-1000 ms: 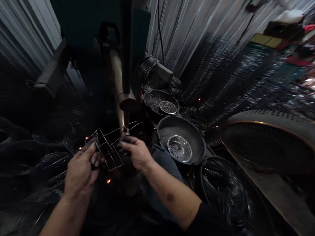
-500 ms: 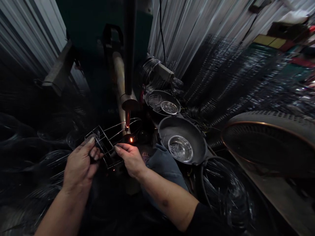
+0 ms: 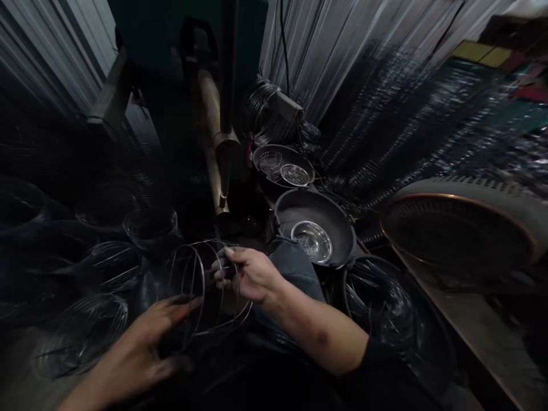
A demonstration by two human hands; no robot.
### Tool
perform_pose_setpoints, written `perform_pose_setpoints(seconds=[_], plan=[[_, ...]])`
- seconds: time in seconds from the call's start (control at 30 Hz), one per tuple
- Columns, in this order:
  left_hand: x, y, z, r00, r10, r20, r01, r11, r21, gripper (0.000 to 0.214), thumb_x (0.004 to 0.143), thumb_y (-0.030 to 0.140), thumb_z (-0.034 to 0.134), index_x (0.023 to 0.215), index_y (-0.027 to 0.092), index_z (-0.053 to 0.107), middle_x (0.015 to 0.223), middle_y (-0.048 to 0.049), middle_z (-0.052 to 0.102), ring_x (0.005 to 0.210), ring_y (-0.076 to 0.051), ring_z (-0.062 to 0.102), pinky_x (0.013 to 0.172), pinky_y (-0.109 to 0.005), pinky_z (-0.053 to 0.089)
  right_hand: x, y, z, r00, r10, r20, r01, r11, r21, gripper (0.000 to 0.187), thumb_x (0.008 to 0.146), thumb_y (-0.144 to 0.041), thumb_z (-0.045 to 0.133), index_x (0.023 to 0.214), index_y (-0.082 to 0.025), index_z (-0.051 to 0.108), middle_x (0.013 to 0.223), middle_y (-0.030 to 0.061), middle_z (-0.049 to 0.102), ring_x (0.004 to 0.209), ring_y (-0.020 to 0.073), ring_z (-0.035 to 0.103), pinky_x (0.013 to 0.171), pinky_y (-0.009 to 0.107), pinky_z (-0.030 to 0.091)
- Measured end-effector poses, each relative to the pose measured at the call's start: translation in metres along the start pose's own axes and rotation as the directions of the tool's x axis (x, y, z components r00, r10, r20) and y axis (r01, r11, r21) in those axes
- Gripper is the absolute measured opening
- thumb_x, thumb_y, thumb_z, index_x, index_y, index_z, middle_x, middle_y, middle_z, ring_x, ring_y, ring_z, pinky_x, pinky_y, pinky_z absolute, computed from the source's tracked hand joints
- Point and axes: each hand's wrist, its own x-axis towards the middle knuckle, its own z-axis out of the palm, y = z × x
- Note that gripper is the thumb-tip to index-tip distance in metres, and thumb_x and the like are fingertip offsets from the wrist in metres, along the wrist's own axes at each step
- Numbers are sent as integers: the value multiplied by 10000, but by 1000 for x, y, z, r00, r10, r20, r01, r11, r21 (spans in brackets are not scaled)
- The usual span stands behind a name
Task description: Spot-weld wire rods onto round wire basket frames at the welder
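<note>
A round wire frame (image 3: pixel 202 285) made of thin metal rings and cross wires hangs low in front of me. My right hand (image 3: pixel 252 275) grips its far right side, fingers curled round the wires. At its left side is my left hand (image 3: pixel 143 342), smeared by motion, with thumb and fingers spread apart; I cannot tell whether a fingertip touches the ring. Just beyond the frame stand the two upright metal electrodes (image 3: pixel 223 197) of a welding machine, one above the other, with no glow between them.
On my right, two dark pans each hold a shiny metal bowl; the nearer bowl (image 3: pixel 311 242) contains short wire pieces. A round fan (image 3: pixel 458 228) stands farther right. Bundles of wire hoops (image 3: pixel 112 265) lie on the left. A wire coil (image 3: pixel 261 111) sits behind the pans.
The wire frame has come away from the electrodes toward me and been turned, showing its rings. My left hand has let go and dropped lower. The orange glow and sparks have gone.
</note>
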Motion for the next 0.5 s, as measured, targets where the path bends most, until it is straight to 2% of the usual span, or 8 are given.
perform_pose_setpoints(seconds=[0.1,0.17,0.23,0.3,0.33,0.37,0.43,0.5], plan=[[-7,-3,17,980,190,-61,-165,942,291,497,813,168,511,1284,316,565,995,-38,718,925,-199,666,982,-415,442,11,-11,-12,1000,0,-29,-2,997,-75,144,905,-163,456,791,-135,541,623,21,626,510,125,596,522,254,492],[-7,-2,22,955,254,-152,-193,924,330,442,836,156,477,1241,295,589,841,2,716,764,-159,667,1017,-427,395,19,-22,-27,999,-40,-10,37,971,-237,154,916,-201,450,844,-132,567,649,26,640,518,135,612,524,267,503],[-5,1,21,934,252,-252,-187,948,257,351,852,242,538,1192,289,609,856,12,722,751,-152,668,1012,-403,400,25,-39,-53,984,-170,-51,121,853,-508,186,910,-288,499,959,-139,599,748,44,680,555,144,636,547,276,516],[-2,7,18,936,148,-321,-118,987,111,291,822,347,618,1104,286,654,948,-3,731,802,-167,678,916,-343,478,30,-63,-91,892,-414,-181,93,560,-823,283,888,-346,548,1100,-166,603,898,59,708,645,141,664,603,257,522],[0,10,17,936,61,-346,-55,998,28,257,797,387,645,1027,278,684,993,-18,729,829,-181,682,842,-313,514,31,-75,-115,797,-550,-247,-48,351,-935,322,903,-358,524,1169,-189,592,990,59,710,733,136,678,661,237,522],[3,13,15,927,-41,-373,22,998,-55,229,766,424,670,930,268,709,1024,-32,725,841,-197,685,765,-289,537,31,-87,-139,698,-643,-316,-278,163,-947,335,928,-366,476,1207,-218,586,1083,46,698,860,132,677,735,217,514],[10,19,13,864,-261,-430,183,960,-213,246,675,485,731,759,254,720,1070,-48,715,832,-227,689,644,-264,548,29,-106,-189,624,-661,-417,-472,106,-875,353,943,-296,440,1222,-138,590,1188,121,658,1050,186,637,844,247,487],[18,24,12,736,-481,-476,302,863,-405,301,557,498,802,731,264,731,1094,-36,708,783,-237,687,547,-251,535,26,-112,-233,582,-634,-510,-619,60,-783,328,927,-264,481,1153,-78,630,1140,172,666,1059,237,636,865,294,484]])
